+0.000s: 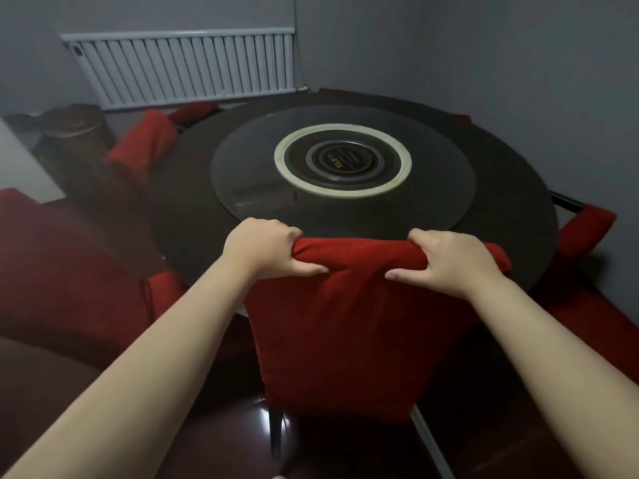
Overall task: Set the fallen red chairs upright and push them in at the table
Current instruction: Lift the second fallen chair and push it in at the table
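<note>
Nearest, two bare forearms are seen reaching forward from the bottom corners, above a glossy dark floor. The red chair in the middle is stood upright, its padded back facing the camera and its top edge set right at the near rim of the round dark table. That top edge is gripped by both hands: the left hand is closed over the left corner, fingers curled over the far side and thumb pressed on the near face, and the right hand is clamped the same way toward the right end. To the left, a dark red sofa is partly shown beside the table. On the tabletop a glass turntable is laid, with a white ring around a dark centre disc. Further round the table, another red chair back is seen at the left rim and a red-padded chair top at the right rim, both close against the table. Farthest off, a white radiator is mounted on the grey wall.
</note>
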The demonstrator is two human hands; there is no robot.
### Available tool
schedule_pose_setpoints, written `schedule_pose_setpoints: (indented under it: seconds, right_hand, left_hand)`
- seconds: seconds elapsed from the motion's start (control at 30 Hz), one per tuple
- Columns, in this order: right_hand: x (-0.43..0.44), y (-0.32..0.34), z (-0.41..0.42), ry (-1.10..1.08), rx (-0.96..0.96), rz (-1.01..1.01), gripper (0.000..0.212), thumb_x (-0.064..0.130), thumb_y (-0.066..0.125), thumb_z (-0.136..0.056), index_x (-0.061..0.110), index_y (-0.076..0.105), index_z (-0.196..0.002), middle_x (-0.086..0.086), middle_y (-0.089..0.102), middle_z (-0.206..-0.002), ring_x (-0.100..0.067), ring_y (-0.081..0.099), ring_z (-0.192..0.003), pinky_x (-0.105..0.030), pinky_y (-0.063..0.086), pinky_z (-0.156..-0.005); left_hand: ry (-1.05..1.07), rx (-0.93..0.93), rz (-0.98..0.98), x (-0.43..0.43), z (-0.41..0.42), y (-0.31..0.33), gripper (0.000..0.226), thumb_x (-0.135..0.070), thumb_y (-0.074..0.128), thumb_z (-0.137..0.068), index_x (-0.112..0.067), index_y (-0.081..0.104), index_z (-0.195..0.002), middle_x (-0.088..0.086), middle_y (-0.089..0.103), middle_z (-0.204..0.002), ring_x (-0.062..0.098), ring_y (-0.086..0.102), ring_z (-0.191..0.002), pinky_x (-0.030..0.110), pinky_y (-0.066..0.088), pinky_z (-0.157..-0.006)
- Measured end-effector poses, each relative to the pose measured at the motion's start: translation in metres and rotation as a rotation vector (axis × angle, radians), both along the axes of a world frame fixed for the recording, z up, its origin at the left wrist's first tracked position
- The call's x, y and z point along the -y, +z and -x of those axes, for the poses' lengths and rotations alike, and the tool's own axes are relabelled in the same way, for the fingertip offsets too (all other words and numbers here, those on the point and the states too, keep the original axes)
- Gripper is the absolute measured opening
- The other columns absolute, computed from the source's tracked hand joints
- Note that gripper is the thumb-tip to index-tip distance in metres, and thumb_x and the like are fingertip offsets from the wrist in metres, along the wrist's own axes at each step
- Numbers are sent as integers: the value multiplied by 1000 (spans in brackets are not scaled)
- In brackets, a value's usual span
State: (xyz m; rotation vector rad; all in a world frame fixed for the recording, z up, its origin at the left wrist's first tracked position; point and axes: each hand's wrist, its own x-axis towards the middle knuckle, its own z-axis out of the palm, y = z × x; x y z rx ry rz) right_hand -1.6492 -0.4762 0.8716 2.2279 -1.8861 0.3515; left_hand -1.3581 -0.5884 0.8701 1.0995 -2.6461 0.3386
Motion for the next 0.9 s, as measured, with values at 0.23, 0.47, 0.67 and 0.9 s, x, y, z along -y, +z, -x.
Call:
schedule_pose_setpoints:
  seconds: [0.23,0.47,0.67,0.9]
  right_hand:
    - [-33,-2,25,-76,-20,-4,89,106,15,-45,30,47,-78,15,60,-78,-16,62,-76,-31,40,-58]
    - [-44,-36,-8,-94,-106,290,75,91,38,-63,17,38,-63,-2,51,-54,-28,55,-48,-31,36,-46]
    - [-40,-45,-10,-110,-170,390,77,86,38,-75,11,45,-62,-5,47,-54,-28,53,-48,-34,38,-46]
    - [-41,-42,-6,-126,-239,443,78,84,35,-80,9,51,-65,-7,51,-56,-29,55,-50,-34,39,-47]
  left_hand:
    - [19,42,34,-9,-6,-8,89,-101,12,-50,-27,56,-72,-7,63,-68,19,65,-73,28,36,-54]
    - [-37,56,68,1,-26,-17,80,-97,18,-51,-27,51,-71,-6,66,-76,21,66,-76,28,35,-54]
    - [-31,-17,80,-2,-30,-22,81,-94,27,-55,-20,55,-70,-2,64,-72,25,66,-70,28,34,-52]
    - [0,-123,76,-15,-25,-21,78,-92,35,-59,-16,50,-65,-1,59,-64,26,62,-62,32,38,-53]
